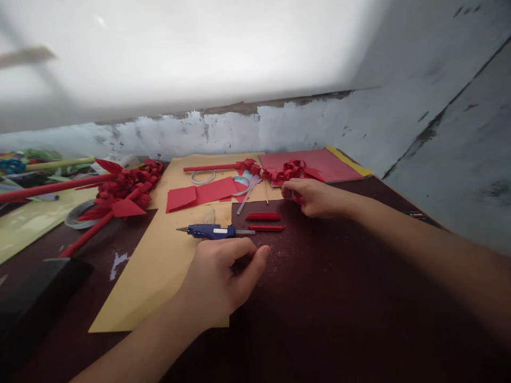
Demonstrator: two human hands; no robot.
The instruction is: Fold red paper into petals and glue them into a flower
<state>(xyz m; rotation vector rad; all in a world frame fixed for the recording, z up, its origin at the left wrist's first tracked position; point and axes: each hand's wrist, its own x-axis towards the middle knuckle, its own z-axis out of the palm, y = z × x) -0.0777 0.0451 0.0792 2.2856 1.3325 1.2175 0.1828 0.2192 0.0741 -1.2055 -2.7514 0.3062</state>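
My right hand (309,197) is closed, its fingers bent round a small piece of red paper that shows between them. Just beyond it lies a red paper flower stem (215,167) with curled paper loops. My left hand (225,271) is curled in front of a blue glue gun (211,231); its fingertips are mostly hidden, so whether it holds anything cannot be seen. The gun's nozzle points left, and a glue stick (245,232) sticks out of its back. Between my hands lie two red folded paper pieces (262,216) on the dark table (319,298).
Yellow card sheets (147,287) lie under the glue gun. Red paper strips (202,194), a tape roll (241,186) and a pink sheet (311,162) sit farther back. Red paper flowers (120,191) lie at left, near a black object (43,292). A wall (239,130) stands behind.
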